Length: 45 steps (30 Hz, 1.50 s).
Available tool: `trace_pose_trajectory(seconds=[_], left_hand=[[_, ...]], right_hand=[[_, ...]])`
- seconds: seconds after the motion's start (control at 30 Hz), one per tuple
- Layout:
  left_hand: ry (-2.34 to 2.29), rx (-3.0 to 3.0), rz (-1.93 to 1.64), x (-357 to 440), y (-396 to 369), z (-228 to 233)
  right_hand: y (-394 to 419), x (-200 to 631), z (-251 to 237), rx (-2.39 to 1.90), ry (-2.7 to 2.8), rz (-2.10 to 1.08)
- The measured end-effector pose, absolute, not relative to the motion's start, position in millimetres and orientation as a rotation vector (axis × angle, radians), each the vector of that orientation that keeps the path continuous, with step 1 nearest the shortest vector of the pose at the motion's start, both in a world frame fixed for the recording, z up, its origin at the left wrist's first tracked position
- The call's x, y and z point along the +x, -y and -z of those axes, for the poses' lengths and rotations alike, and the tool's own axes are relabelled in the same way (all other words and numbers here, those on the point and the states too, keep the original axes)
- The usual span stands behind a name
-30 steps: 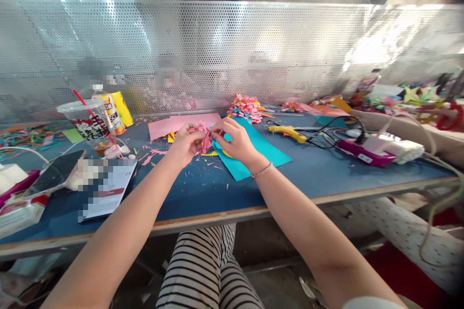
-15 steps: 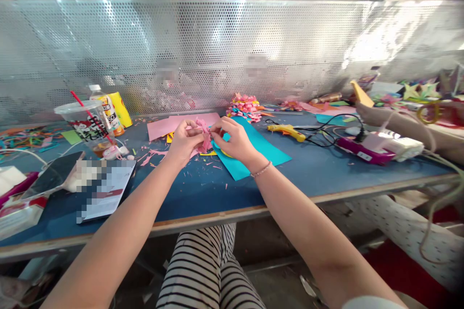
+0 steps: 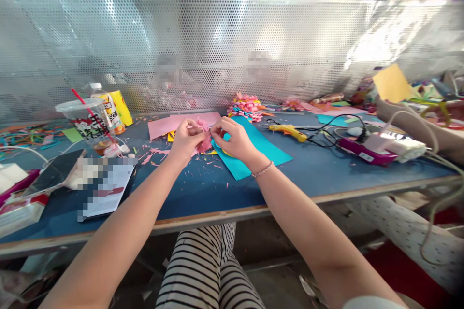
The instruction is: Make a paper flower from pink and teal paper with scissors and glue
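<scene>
Both my hands meet over the middle of the blue table (image 3: 203,188). My left hand (image 3: 186,142) and my right hand (image 3: 235,141) pinch a small fringed pink paper piece (image 3: 205,137) between their fingertips, just above the tabletop. Under my right hand lies a teal paper sheet (image 3: 253,152). A flat pink paper sheet (image 3: 170,124) rests just behind my left hand. Small pink paper scraps (image 3: 152,154) are scattered around them.
A plastic cup with a red straw (image 3: 89,123) and a bottle (image 3: 108,108) stand at the left, near a phone (image 3: 54,174). A yellow glue gun (image 3: 288,131) and a pile of paper flowers (image 3: 246,106) lie behind. A co-worker's arm (image 3: 416,128) holds yellow paper at the right.
My fingers have shifted slightly on the pink paper piece. The co-worker's arm at the right has lifted a yellow paper higher into view.
</scene>
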State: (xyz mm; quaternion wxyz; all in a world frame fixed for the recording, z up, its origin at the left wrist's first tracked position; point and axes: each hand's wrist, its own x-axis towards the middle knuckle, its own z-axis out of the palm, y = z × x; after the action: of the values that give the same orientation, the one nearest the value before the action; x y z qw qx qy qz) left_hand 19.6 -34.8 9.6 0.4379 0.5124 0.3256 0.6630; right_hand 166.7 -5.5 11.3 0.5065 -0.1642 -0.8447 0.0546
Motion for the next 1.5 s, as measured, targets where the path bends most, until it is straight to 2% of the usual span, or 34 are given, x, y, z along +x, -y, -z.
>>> trace_pose_trajectory(seconds=[1.0,1.3,1.5], left_hand=[[-0.728,0.981,-1.414,19,40,-17],[-0.704,0.912,-1.357,17,40,-16],[-0.707,0.94,-1.404,15,38,-17]], right_hand=[[5,178,-13,-0.175,2.116,0.182],[7,183,-14,-0.171,2.202,0.427],[9,173,-9,-0.352,1.994,0.192]])
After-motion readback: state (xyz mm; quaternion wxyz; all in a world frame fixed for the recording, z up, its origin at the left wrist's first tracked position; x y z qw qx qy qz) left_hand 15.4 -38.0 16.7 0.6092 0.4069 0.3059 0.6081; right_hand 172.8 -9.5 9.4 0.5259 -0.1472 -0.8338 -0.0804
